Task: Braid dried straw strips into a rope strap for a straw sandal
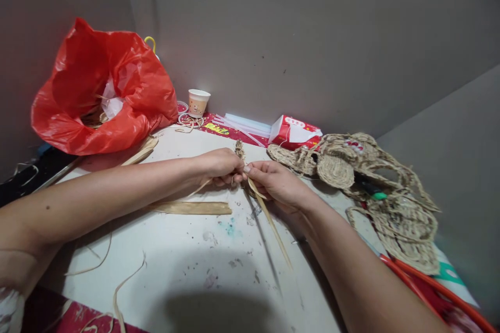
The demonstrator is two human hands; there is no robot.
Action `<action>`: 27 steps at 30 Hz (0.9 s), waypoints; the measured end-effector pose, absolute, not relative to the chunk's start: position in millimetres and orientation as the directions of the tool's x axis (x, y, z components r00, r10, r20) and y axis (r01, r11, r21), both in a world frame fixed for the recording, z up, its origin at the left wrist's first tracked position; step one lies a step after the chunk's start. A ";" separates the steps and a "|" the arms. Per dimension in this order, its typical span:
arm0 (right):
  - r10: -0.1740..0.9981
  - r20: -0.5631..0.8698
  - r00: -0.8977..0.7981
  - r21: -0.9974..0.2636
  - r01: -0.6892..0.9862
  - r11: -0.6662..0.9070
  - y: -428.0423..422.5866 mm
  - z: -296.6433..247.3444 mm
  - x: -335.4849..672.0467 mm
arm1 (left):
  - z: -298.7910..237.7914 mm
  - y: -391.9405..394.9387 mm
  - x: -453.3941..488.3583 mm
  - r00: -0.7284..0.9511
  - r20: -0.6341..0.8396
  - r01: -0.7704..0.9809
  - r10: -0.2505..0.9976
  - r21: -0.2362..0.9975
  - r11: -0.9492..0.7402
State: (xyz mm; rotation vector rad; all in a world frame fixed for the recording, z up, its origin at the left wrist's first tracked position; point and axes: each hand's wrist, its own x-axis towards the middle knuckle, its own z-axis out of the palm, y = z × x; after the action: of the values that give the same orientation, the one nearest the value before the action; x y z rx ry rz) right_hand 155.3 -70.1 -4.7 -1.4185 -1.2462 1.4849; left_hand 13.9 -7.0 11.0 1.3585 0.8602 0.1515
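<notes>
My left hand (pixel 222 166) and my right hand (pixel 275 182) meet over the middle of the white table, both with fingers closed. A short braided straw piece (pixel 239 150) sticks up beyond my left fingers, which pinch it; its lower part is hidden by the hands. Between the thumb and fingers of my right hand is a pale dried straw strip (pixel 275 229), its loose end hanging down toward me. One wide flat dried leaf strip (pixel 195 208) lies on the table below my left wrist.
A red plastic bag (pixel 152 88) holding straw stands at the back left. Along the wall are a paper cup (pixel 198 103) and a red tissue pack (pixel 292 132). Coiled braided straw pieces (pixel 336 169) pile up at right, near red-handled tools (pixel 425 276). Loose fibres (pixel 119 296) lie front left.
</notes>
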 end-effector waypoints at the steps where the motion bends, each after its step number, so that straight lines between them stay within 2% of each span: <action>1: 0.948 -0.288 -0.137 -0.955 0.114 -0.274 -70.2 -4.6 155.6 | 10.2 -6.7 13.6 0.695 -0.428 0.366 0.577 0.902 0.228; 6: 0.938 -0.322 -0.127 -0.941 0.154 -0.302 -70.1 -6.0 155.8 | 2.5 -8.0 12.6 0.676 -0.334 0.389 0.657 0.919 0.067; 9: 0.937 -0.321 -0.138 -0.939 0.176 -0.296 -70.5 -5.3 156.4 | -2.1 -7.5 12.5 0.680 -0.168 0.361 0.713 0.924 -0.126; 11: 0.946 -0.293 -0.141 -0.944 0.198 -0.263 -70.9 -4.0 157.9 | -3.1 -6.2 12.4 0.697 -0.126 0.327 0.706 0.932 -0.156; 14: 0.960 -0.245 -0.133 -0.943 0.265 -0.203 -70.8 -2.9 161.3 | -1.4 -3.5 11.3 0.706 -0.323 0.335 0.630 0.936 0.105; 17: 0.966 -0.219 -0.139 -0.936 0.311 -0.167 -69.9 -3.9 165.0 | 1.2 0.1 8.4 0.767 -0.454 0.320 0.453 0.883 0.343; 19: 0.968 -0.201 -0.149 -0.939 0.310 -0.147 -69.2 -4.8 166.7 | 1.5 2.9 6.2 0.813 -0.456 0.307 0.361 0.863 0.401; 22: 0.971 -0.181 -0.154 -0.952 0.275 -0.134 -69.1 -5.1 167.2 | -0.2 6.2 4.4 0.853 -0.425 0.265 0.303 0.852 0.451; 24: 0.969 -0.188 -0.162 -0.960 0.241 -0.146 -69.7 -4.5 166.2 | -1.4 6.5 4.5 0.859 -0.404 0.232 0.316 0.855 0.463; 27: 0.961 -0.212 -0.177 -0.964 0.198 -0.176 -70.9 -2.5 164.0 | -2.1 3.5 5.9 0.823 -0.406 0.224 0.399 0.875 0.429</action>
State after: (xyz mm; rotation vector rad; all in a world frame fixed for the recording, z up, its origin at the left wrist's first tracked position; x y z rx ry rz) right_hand 164.0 -70.9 -2.5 -1.3948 -1.3954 1.4154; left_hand 5.9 3.5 -2.1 1.1430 0.6296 0.1187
